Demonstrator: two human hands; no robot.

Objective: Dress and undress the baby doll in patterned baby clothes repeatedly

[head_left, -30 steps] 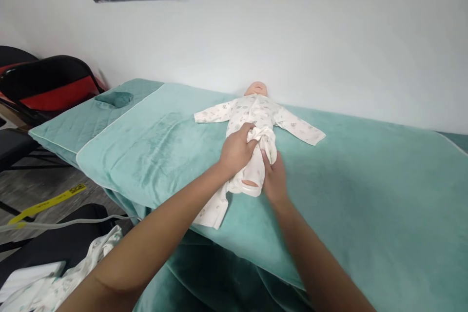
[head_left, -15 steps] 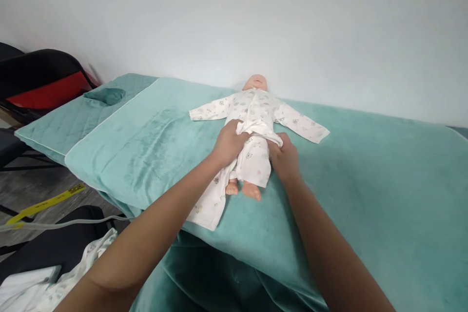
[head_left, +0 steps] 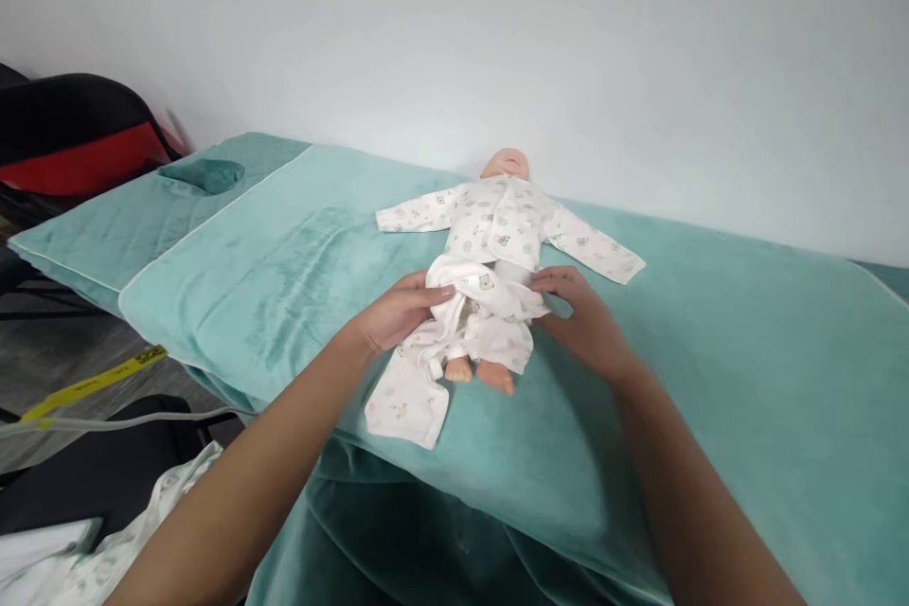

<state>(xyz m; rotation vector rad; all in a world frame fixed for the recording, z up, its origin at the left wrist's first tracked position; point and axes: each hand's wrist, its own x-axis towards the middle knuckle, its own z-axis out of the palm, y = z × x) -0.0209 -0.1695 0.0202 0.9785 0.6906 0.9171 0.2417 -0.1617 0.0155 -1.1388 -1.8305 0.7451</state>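
Note:
A baby doll (head_left: 506,164) lies on its back on the green bed, its head by the wall. It wears a white printed long-sleeved top (head_left: 490,218) with both sleeves spread outward. White printed pants (head_left: 490,295) are bunched around its legs, and its two feet show below. One pant leg lies flat toward the bed's front edge. My left hand (head_left: 403,308) pinches the bunched pants at the left, thumb on top. At the right side of the waistband my right hand (head_left: 579,317) has its fingers closed on the pants' edge.
The green bed cover (head_left: 710,369) stretches both ways, with a face hole (head_left: 205,175) at the left end. Black chairs (head_left: 78,128) stand at the left. White printed cloth (head_left: 156,511) lies on a nearer seat. A pale cord (head_left: 128,421) runs across to the bed.
The pants' waistband has come down from the doll's waist onto its legs, baring the middle under the top. My hands have moved slightly apart and lower.

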